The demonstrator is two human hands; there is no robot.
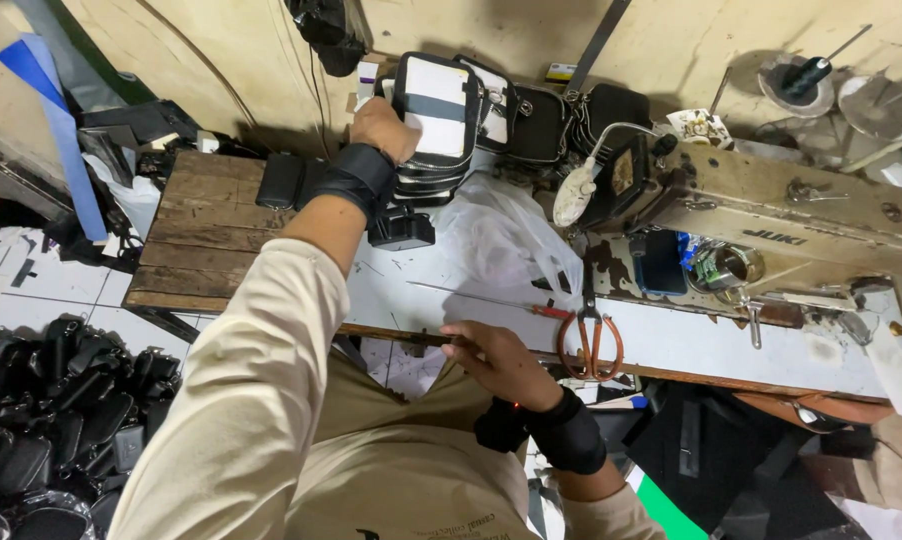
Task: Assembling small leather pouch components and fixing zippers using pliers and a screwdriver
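Left hand: the left hand (381, 128) was stretched up to the far side of the bench, fingers closed round the edge of a black-and-white pouch (434, 115), wrist in a black strap
Pouch: it stood upright at the front of a row of similar bags (531, 120) leaning against the wall, above a small black case (401, 230) lying on the bench
Right hand: the right hand (501, 362) lay flat at the near edge of the white worktable (671, 340), fingers spread and grasping nothing, a black band on the wrist
Beside the right hand: orange-handled scissors (591, 340) lay just to its right, and a thin rod with a red end (491, 300) just above it
Middle of the table: a crumpled clear plastic bag (501, 240)
Right side: a beige sewing machine (771, 215) stretched across the table
Left side: a dark wooden board (201, 230) carried a flat black pouch (279, 180)
Floor at left: a heap of black bags (51, 400)
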